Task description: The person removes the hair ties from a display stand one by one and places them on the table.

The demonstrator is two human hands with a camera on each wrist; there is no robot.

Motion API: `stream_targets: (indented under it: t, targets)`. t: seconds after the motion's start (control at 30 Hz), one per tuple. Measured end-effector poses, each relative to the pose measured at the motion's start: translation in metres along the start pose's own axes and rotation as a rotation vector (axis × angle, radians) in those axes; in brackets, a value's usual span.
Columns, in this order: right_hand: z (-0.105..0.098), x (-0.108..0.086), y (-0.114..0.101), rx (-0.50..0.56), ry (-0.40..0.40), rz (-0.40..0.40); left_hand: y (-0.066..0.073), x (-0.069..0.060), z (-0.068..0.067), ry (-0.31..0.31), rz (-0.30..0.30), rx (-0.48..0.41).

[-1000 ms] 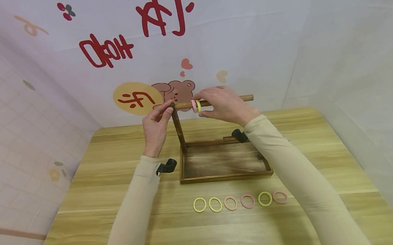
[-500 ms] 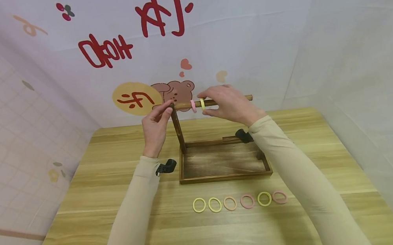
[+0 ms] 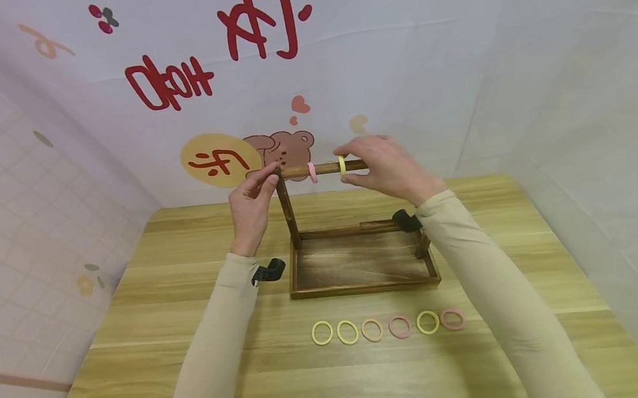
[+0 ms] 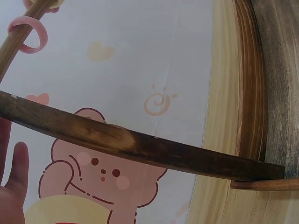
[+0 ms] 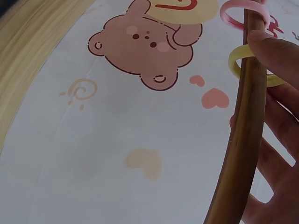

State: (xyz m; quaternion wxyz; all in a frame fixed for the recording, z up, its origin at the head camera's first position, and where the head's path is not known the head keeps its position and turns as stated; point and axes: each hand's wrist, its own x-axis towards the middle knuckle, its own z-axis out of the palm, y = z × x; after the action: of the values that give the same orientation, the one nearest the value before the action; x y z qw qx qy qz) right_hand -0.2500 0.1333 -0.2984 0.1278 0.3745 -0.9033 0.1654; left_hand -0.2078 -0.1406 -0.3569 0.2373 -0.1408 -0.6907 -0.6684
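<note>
A dark wooden stand has an upright post at its left and a round bar running rightward from the top. My left hand pinches the top of the post between thumb and fingers; the left wrist view shows only part of this hand, at the lower left. My right hand holds a yellow ring between thumb and fingertips, with the bar passing through it. Left of it a pink ring hangs on the bar, untouched. In the right wrist view, fingers sit beside the yellow ring.
The stand's shallow tray base rests on the wood-grain table. In front lies a row of several rings, among them a yellow ring and a pink ring. A printed cloth hangs behind.
My right hand has slid the yellow ring rightward along the bar, away from the pink ring, which stays in place. My left hand keeps its position at the post.
</note>
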Motion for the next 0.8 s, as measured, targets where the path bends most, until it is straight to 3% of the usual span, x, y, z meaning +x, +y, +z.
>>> stream_targets:
  t: [0.53,0.8]
  targets:
    - [-0.007,-0.018,0.015,-0.001,0.020,0.048,-0.002,-0.001,-0.001,0.008,0.013,0.030]
    - [-0.011,-0.029,0.021,0.034,0.065,0.060,-0.006,0.001,0.000,0.006,0.011,-0.013]
